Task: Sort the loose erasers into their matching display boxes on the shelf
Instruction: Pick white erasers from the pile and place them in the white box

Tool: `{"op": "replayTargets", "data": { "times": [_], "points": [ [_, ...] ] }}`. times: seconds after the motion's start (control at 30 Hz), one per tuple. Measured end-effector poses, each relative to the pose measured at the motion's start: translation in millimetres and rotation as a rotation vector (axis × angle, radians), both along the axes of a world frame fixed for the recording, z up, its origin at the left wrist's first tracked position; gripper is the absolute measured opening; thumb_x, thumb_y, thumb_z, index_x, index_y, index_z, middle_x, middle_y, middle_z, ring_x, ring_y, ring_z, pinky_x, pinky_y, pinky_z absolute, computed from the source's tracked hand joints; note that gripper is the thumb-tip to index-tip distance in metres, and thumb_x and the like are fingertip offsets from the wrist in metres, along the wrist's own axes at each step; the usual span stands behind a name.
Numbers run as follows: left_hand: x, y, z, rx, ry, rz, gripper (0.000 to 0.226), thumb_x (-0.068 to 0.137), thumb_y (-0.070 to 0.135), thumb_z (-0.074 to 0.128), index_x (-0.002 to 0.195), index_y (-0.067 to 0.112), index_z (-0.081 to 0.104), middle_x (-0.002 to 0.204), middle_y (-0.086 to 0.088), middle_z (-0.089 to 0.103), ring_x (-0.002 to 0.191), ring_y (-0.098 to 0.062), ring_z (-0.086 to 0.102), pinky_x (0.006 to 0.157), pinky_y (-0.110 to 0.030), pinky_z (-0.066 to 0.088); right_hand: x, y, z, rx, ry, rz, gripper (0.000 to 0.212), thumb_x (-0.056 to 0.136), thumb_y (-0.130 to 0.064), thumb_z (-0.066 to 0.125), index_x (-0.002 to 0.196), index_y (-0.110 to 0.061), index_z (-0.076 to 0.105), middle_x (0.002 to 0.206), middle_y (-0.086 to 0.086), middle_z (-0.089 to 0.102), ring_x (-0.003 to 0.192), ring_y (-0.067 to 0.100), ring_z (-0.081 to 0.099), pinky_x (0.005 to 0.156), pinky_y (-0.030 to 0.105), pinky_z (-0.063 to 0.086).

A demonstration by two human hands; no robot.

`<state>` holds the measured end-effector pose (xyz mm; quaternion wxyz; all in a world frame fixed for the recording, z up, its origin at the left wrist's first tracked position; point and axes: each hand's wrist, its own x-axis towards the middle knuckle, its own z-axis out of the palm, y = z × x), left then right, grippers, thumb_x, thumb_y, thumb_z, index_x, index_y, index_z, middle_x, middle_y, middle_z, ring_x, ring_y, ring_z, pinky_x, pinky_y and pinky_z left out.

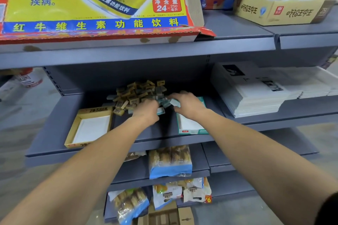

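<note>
A heap of loose erasers (139, 91) lies at the back of the middle shelf, tan-sleeved ones to the left and teal-sleeved ones to the right. A tan display box (73, 129) stands open at the left front, with only its white base showing. A teal display box (190, 130) stands at the right front. My left hand (146, 110) reaches into the front of the heap, and its fingers curl over teal erasers. My right hand (186, 103) hovers above the teal box's far end and pinches a teal eraser (174, 102).
A grey shelf board (45, 144) carries everything. White booklets (259, 93) are stacked to the right. A yellow drink carton (95, 11) overhangs on the shelf above. Snack bags (170, 160) fill the lower shelves, and a cardboard box (168, 215) sits on the floor.
</note>
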<state>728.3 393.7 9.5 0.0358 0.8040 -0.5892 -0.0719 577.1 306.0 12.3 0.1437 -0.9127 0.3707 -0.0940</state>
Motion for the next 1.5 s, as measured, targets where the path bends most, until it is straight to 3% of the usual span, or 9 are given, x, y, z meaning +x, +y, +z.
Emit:
{"op": "replayTargets", "data": {
  "times": [0.23, 0.37, 0.5, 0.6, 0.73, 1.03, 1.2, 1.4, 1.5],
  "points": [
    [-5, -1, -2, 0.024, -0.035, -0.009, 0.023, 0.080, 0.010, 0.065, 0.103, 0.011, 0.064, 0.096, -0.010, 0.059, 0.080, -0.028, 0.059, 0.069, -0.039, 0.056, -17, -9, 4, 0.124, -0.121, -0.131, 0.039, 0.083, -0.027, 0.071, 0.114, -0.011, 0.053, 0.107, 0.011, 0.060, 0.095, 0.030, 0.059, 0.076, 0.035, 0.050],
    [-8, -2, -3, 0.028, -0.036, -0.009, 0.026, 0.080, 0.010, 0.065, 0.106, 0.012, 0.063, 0.097, -0.009, 0.057, 0.082, -0.028, 0.058, 0.073, -0.042, 0.056, -25, -11, 8, 0.217, -0.274, -0.182, 0.029, 0.082, -0.022, 0.073, 0.103, -0.013, 0.057, 0.099, 0.004, 0.058, 0.079, 0.022, 0.059, 0.063, 0.029, 0.046],
    [-10, -2, -2, 0.045, -0.037, -0.009, 0.032, 0.081, 0.010, 0.065, 0.113, 0.011, 0.062, 0.107, -0.011, 0.057, 0.088, -0.030, 0.060, 0.077, -0.043, 0.056, -32, -12, 10, 0.399, -0.397, -0.210, 0.006, 0.084, -0.010, 0.068, 0.088, -0.011, 0.063, 0.091, 0.005, 0.062, 0.064, 0.022, 0.066, 0.064, 0.034, 0.059],
    [-10, -2, -2, 0.048, -0.033, -0.012, 0.033, 0.082, 0.011, 0.066, 0.115, 0.010, 0.061, 0.110, -0.012, 0.057, 0.090, -0.030, 0.060, 0.078, -0.044, 0.056, -39, -12, 13, 0.502, -0.370, -0.277, 0.010, 0.085, -0.006, 0.063, 0.094, -0.009, 0.065, 0.089, 0.010, 0.066, 0.065, 0.020, 0.071, 0.063, 0.024, 0.057],
    [-9, -2, -7, 0.073, -0.037, -0.025, 0.034, 0.081, 0.006, 0.065, 0.114, 0.009, 0.062, 0.104, -0.011, 0.061, 0.083, -0.027, 0.062, 0.074, -0.041, 0.057, -46, -16, 11, 0.571, -0.335, -0.307, 0.014, 0.084, -0.005, 0.065, 0.097, -0.008, 0.063, 0.097, 0.012, 0.067, 0.071, 0.020, 0.073, 0.079, 0.033, 0.060],
    [-5, -1, -15, 0.120, -0.080, -0.033, 0.034, 0.078, -0.002, 0.066, 0.109, 0.010, 0.063, 0.100, -0.010, 0.061, 0.079, -0.025, 0.062, 0.069, -0.039, 0.057, -55, -14, 7, 0.477, -0.179, -0.237, 0.010, 0.080, -0.014, 0.077, 0.088, -0.017, 0.074, 0.082, -0.007, 0.065, 0.079, 0.009, 0.060, 0.061, 0.014, 0.042],
    [-2, -1, -18, 0.116, -0.054, -0.036, 0.037, 0.079, -0.002, 0.065, 0.114, 0.009, 0.062, 0.107, -0.012, 0.061, 0.084, -0.027, 0.062, 0.073, -0.040, 0.057, -53, -13, 7, 0.453, -0.176, -0.209, 0.008, 0.081, -0.013, 0.075, 0.088, -0.017, 0.074, 0.087, -0.004, 0.068, 0.082, 0.010, 0.062, 0.066, 0.018, 0.046],
    [-1, 0, -12, 0.109, -0.042, -0.045, 0.024, 0.079, -0.005, 0.062, 0.093, 0.014, 0.058, 0.092, -0.013, 0.065, 0.072, -0.025, 0.063, 0.066, -0.041, 0.058, -48, -13, 9, 0.444, -0.184, -0.219, 0.006, 0.083, -0.013, 0.074, 0.086, -0.018, 0.072, 0.086, -0.005, 0.066, 0.079, 0.010, 0.061, 0.059, 0.015, 0.043],
    [-2, 1, -12, 0.104, -0.049, -0.049, 0.024, 0.078, -0.005, 0.063, 0.092, 0.014, 0.058, 0.094, -0.013, 0.065, 0.072, -0.025, 0.063, 0.065, -0.040, 0.057, -45, -13, 7, 0.434, -0.171, -0.215, 0.007, 0.083, -0.013, 0.073, 0.090, -0.016, 0.074, 0.093, -0.001, 0.068, 0.083, 0.012, 0.063, 0.069, 0.019, 0.049]
  ]
}}
